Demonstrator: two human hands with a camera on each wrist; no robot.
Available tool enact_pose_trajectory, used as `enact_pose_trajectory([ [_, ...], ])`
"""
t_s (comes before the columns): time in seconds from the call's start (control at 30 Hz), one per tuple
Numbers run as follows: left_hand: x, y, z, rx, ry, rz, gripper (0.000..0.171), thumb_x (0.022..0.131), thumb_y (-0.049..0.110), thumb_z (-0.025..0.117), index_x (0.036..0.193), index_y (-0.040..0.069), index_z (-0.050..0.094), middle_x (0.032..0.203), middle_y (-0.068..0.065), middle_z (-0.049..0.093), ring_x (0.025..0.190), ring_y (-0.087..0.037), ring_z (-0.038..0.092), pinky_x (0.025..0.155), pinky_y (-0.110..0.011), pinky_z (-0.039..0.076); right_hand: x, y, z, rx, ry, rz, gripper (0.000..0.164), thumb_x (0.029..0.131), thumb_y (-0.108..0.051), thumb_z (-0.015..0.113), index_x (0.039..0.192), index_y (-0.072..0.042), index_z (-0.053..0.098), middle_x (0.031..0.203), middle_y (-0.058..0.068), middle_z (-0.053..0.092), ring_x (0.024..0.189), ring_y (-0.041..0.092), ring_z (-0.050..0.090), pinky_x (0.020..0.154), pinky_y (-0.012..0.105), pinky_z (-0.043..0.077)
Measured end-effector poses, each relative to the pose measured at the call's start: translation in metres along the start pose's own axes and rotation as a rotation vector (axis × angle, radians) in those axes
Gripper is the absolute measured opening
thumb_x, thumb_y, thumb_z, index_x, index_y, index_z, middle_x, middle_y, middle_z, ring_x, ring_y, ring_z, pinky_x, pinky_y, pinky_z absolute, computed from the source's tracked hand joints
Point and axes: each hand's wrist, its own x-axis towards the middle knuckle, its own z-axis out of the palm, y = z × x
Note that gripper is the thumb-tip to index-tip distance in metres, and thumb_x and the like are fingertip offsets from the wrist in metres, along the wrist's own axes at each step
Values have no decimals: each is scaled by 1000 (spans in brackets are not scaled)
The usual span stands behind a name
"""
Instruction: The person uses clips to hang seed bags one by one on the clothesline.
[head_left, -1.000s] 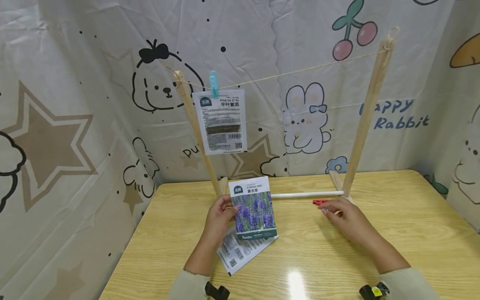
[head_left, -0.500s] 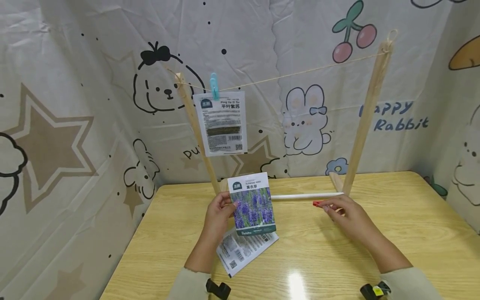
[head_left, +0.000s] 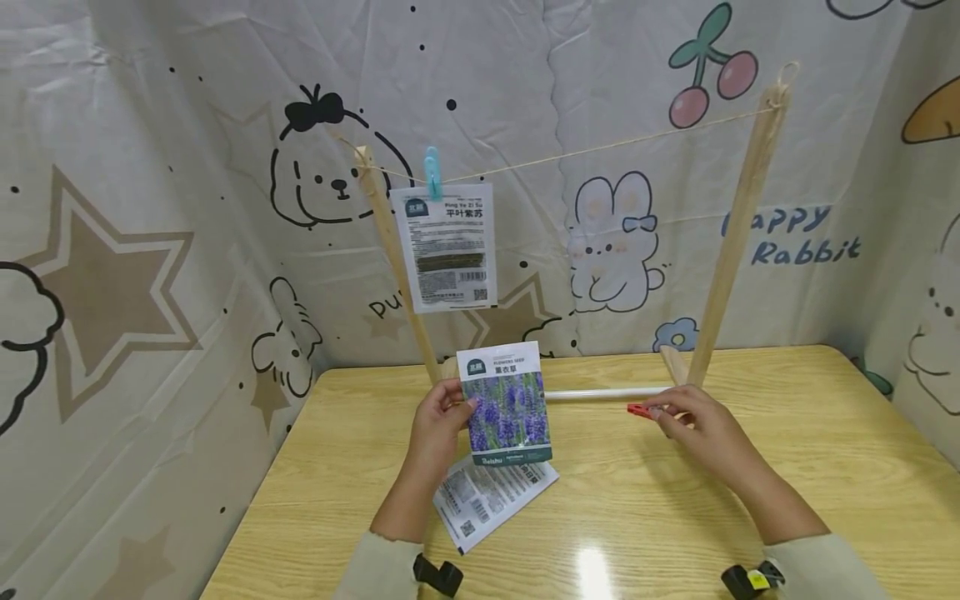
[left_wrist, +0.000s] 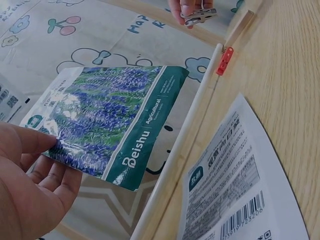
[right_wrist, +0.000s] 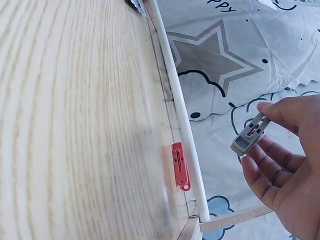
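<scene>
My left hand [head_left: 435,429] pinches the left edge of a lavender seed packet [head_left: 506,412], thumb in front. The packet is upright, its purple flower picture facing me. Below it a second seed packet [head_left: 498,504] lies on the table, printed text up, its upper part covered in the head view. My right hand [right_wrist: 285,150] holds a grey clothespin [right_wrist: 248,136] between thumb and fingers, above the table. A red clothespin [right_wrist: 180,166] lies on the table by the white rod; in the head view it shows just left of the right fingertips.
Two wooden posts [head_left: 738,242] carry a string [head_left: 585,152]. A blue clothespin [head_left: 432,173] holds another seed packet [head_left: 450,258] on it, near the left post. Low between the posts runs a white rod [head_left: 607,393]. A printed cloth hangs behind the table [head_left: 645,508].
The left hand has raised the lavender packet slightly, showing more of the packet below. The right hand has shifted a little, still holding the grey clothespin. The hanging packet stays clipped.
</scene>
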Motion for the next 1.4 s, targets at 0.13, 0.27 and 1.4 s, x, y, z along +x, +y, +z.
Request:
enact_pose_trajectory([
  [0.13,0,3,1,-10,0,16,31,96,1,62,127,-1,58,103,-6,62,87,-12,60,78,-24,55,2,-1,-1,-4,-5,4,14,99,-17,66,110,-15,75,105,1,64,80,1,58,71,19,52],
  [0.27,1,5,2,-18,8,17,31,95,0,62,126,-2,59,102,-6,62,86,-11,60,77,-24,55,3,-2,-3,-11,-24,23,17,100,-19,65,113,-14,74,108,1,65,80,3,61,72,19,53],
  [1.4,4,21,4,4,-17,72,31,96,2,62,127,2,59,107,-10,62,85,-11,63,76,-25,54,12,-19,-27,-56,7,-54,14,99,-16,66,111,-15,73,119,7,66,87,-10,56,73,15,52],
])
